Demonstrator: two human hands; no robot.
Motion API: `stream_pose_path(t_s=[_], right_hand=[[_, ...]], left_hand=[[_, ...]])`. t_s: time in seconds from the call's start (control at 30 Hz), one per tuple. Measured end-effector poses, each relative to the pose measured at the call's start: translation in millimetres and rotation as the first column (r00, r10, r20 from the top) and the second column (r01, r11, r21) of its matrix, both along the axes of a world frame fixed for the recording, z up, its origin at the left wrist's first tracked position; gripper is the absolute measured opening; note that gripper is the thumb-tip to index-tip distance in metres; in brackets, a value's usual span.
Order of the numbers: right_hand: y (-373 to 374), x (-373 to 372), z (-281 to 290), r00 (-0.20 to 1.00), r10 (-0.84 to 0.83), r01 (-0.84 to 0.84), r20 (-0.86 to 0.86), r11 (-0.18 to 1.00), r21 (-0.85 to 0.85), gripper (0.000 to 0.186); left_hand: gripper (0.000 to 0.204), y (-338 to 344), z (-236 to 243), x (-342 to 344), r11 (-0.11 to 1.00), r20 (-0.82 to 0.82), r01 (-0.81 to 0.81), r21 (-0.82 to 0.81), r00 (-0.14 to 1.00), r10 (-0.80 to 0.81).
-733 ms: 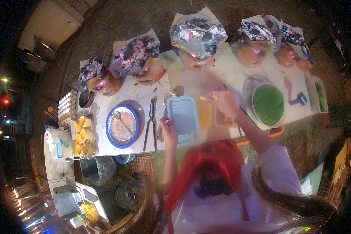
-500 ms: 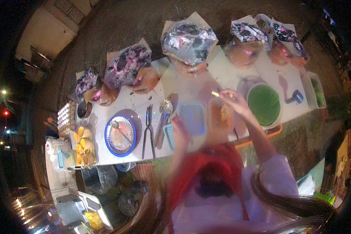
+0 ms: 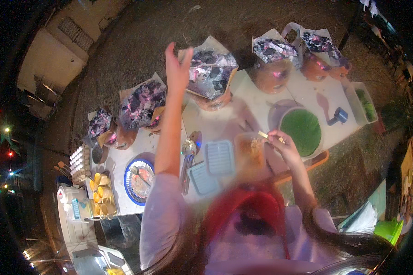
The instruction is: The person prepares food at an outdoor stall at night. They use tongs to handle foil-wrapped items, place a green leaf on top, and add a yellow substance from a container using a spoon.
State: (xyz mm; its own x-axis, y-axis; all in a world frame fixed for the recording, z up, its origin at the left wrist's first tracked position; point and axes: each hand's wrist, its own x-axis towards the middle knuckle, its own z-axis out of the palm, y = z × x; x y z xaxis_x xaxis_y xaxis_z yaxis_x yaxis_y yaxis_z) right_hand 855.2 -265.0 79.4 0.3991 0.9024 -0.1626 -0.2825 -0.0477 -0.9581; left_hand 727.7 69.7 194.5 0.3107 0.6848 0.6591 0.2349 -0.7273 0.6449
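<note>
My left hand [image 3: 178, 68] is raised at the end of an outstretched arm, fingers apart, with nothing in it. It is beside the left edge of the middle foil-lined tray of glowing charcoal [image 3: 209, 68], which rests on a clay stove [image 3: 211, 101]; I cannot tell whether they touch. My right hand [image 3: 283, 145] is closed on a short pale yellow stick [image 3: 263, 134], above an orange-brown container [image 3: 251, 151] that looks blurred. Right of that hand, a round green leaf [image 3: 302, 130] fills a pale round container.
More charcoal trays [image 3: 144, 101] top clay stoves along the table's [image 3: 261, 107] far side. Left stand a blue-rimmed plate [image 3: 140, 181] with a spoon, yellow cups [image 3: 103, 195] and an egg tray [image 3: 79, 162]. Light blue containers [image 3: 219, 157] sit centrally, a blue cup [image 3: 338, 116] far right.
My left hand has gone from near the light blue containers up and forward to the middle charcoal tray. My right hand has shifted slightly nearer, still gripping the stick. The view has shifted.
</note>
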Motion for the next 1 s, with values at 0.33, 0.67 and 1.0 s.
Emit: stream_pose_path(t_s=[0.33,0.67,1.0], right_hand=[[-29,13,0,0.99,-0.111,0.112,-0.084,0.994,0.012,0.017],[-3,17,3,0.996,-0.018,0.021,0.092,0.999,-0.029,0.016],[149,56,13,0.729,-0.008,-0.191,0.685,0.958,0.215,0.015]], left_hand=[[0.02,57,70,45,0.823,0.266,0.476,-0.309,0.874,-0.406],[0.019,12,206,-79,0.682,0.307,0.599,-0.42,0.8,-0.515],[0.044,-150,251,-300,0.879,-0.007,-0.253,-0.404,0.962,0.273]])
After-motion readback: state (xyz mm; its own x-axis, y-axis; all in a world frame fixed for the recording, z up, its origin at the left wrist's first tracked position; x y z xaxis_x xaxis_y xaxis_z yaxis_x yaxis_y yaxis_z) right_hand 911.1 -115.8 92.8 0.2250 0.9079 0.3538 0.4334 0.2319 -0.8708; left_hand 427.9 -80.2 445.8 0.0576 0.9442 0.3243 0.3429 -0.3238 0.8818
